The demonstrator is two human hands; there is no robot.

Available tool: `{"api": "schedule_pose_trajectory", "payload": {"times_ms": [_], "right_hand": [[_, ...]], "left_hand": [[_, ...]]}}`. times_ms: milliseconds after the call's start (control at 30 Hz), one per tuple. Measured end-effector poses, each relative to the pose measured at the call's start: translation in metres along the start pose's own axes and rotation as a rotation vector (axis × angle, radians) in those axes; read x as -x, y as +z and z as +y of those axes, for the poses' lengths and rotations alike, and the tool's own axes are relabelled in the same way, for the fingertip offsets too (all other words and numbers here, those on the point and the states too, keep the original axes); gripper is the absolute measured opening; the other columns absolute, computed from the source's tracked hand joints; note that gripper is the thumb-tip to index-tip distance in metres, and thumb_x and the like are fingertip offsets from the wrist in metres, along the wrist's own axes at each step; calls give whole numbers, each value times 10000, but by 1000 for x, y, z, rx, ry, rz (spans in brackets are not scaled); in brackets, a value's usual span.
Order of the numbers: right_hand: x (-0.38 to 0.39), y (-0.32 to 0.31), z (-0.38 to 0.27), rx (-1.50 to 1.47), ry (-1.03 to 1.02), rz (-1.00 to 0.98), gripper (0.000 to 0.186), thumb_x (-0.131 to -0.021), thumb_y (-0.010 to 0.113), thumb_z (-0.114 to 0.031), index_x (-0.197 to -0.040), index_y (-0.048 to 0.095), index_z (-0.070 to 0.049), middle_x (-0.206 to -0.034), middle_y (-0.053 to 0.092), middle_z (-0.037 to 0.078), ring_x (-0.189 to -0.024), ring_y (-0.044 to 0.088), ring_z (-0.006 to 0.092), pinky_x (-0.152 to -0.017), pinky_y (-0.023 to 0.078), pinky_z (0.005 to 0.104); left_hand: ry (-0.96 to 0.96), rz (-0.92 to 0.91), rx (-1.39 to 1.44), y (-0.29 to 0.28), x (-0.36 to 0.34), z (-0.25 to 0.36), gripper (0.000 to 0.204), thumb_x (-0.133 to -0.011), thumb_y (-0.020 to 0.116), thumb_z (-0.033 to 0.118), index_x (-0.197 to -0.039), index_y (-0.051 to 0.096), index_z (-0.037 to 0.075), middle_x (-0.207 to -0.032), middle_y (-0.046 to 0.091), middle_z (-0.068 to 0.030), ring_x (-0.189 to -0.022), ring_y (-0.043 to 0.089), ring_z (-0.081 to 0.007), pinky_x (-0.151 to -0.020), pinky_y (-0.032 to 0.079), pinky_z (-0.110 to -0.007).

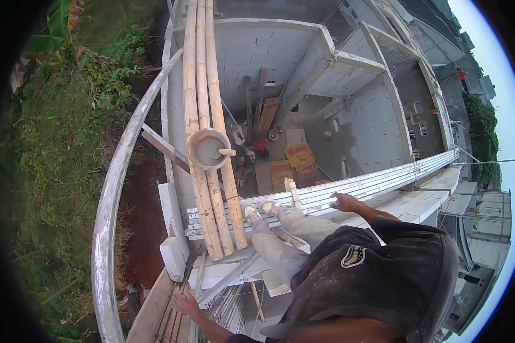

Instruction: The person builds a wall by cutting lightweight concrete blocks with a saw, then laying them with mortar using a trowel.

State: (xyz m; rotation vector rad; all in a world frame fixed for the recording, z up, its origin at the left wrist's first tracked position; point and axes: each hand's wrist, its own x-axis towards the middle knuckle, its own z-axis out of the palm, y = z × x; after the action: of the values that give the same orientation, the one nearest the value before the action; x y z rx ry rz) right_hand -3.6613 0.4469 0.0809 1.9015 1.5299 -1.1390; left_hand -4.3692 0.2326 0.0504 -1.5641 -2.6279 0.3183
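Note:
My left hand (186, 303) reaches out at the lower left, fingers spread, over thin steel bars (167, 323) beside a wooden board (150, 308). I cannot tell whether it touches them. My right hand (345, 202) hangs above a row of long light metal beams (377, 182), its fingers loosely stretched and holding nothing visible. Both my feet stand on these beams. Ahead of them, a round bucket (199, 150) rests on three bamboo poles (202, 86). A pale tool handle (228, 152) sticks out over its rim.
Beyond the beams lies a deep room with block walls (257, 48); boards and yellow-red sacks (299, 154) are on its floor. A curved-looking pale pole (110, 211) stands left, above a grassy slope (57, 171). White blocks (173, 257) edge the wall.

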Motion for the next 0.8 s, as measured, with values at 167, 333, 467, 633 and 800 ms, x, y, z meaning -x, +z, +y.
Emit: {"api": "schedule_pose_trajectory", "payload": {"times_ms": [167,333,467,633,800], "right_hand": [[43,58,-4,-206,30,-217,737,-854,599,-521,-1417,437,-74,-1379,505,231,-1279,488,374,-1058,397,432],[69,43,-50,-335,-227,-445,805,-844,589,-538,-1473,365,-89,-1437,449,215,-1303,454,400,-1042,419,457],[100,-28,-9,-1375,22,-253,696,-918,633,-313,-1493,302,-105,-1397,467,159,-1155,574,345,-907,535,471],[129,-155,88,-888,70,807,769,-920,601,-448,-1479,299,-14,-1458,410,225,-1311,444,340,-1076,361,413],[129,-116,99,-722,536,1626,681,-937,565,-411,-1447,357,-11,-1447,414,225,-1366,343,382,-1131,272,449]], "left_hand": [[118,-401,636,-66,-9,134,509,-831,692,275,-1243,563,6,-1117,627,-220,-1035,585,-413,-904,446,-490],[-138,-794,1058,-56,69,222,745,-935,575,461,-1435,361,-49,-1419,425,-284,-1319,418,-388,-1105,317,-433],[-189,-877,1134,-96,55,231,766,-934,558,487,-1450,330,-32,-1435,405,-274,-1326,411,-381,-1111,311,-433],[-337,-1008,1283,-138,68,245,802,-933,529,530,-1474,280,-5,-1461,371,-257,-1337,400,-370,-1119,302,-433],[-426,-1176,1394,-143,63,175,837,-931,501,574,-1499,229,22,-1488,337,-240,-1349,389,-359,-1128,293,-433]]}}
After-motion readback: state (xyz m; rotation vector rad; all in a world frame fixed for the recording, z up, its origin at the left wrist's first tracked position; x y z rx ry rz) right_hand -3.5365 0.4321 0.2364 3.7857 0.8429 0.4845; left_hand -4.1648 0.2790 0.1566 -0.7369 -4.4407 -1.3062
